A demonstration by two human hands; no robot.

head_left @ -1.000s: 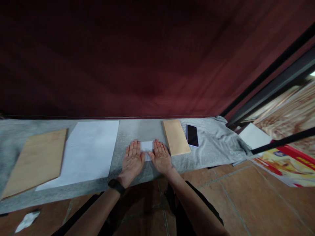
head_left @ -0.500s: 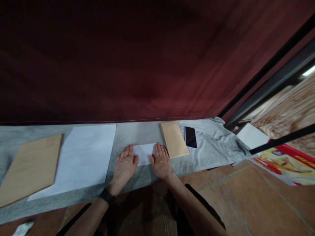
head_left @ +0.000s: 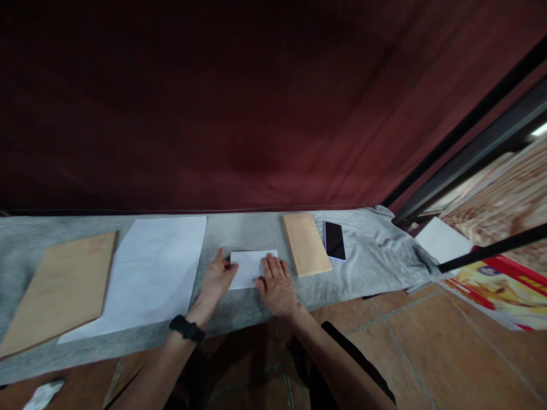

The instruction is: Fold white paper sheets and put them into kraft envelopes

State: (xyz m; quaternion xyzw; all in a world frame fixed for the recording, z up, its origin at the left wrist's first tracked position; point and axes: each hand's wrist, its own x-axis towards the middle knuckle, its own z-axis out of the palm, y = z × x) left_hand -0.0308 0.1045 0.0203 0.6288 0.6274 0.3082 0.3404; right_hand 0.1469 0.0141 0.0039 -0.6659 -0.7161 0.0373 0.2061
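A folded white sheet of paper point(head_left: 248, 269) lies on the grey cloth in front of me. My right hand point(head_left: 277, 289) rests flat on the paper's right part, fingers stretched out and slightly spread. At the left edge of the paper is my left hand point(head_left: 217, 278), its index finger pointing away from me and its thumb reaching to the paper's edge. The other left fingers are partly curled and hard to make out. Just right of the paper lies a stack of small tan envelopes point(head_left: 306, 245).
A phone point(head_left: 334, 240) lies beyond the envelopes. To the left, large white sheets point(head_left: 156, 273) lie partly under big brown envelopes point(head_left: 64, 285). The grey cloth point(head_left: 376, 250) covers a narrow surface before a dark red curtain point(head_left: 239, 114). A colourful box point(head_left: 504, 285) stands at right.
My left hand has changed from lying flat on the paper to sitting at its left edge with fingers partly bent. The right hand stays flat, slightly lower on the paper.
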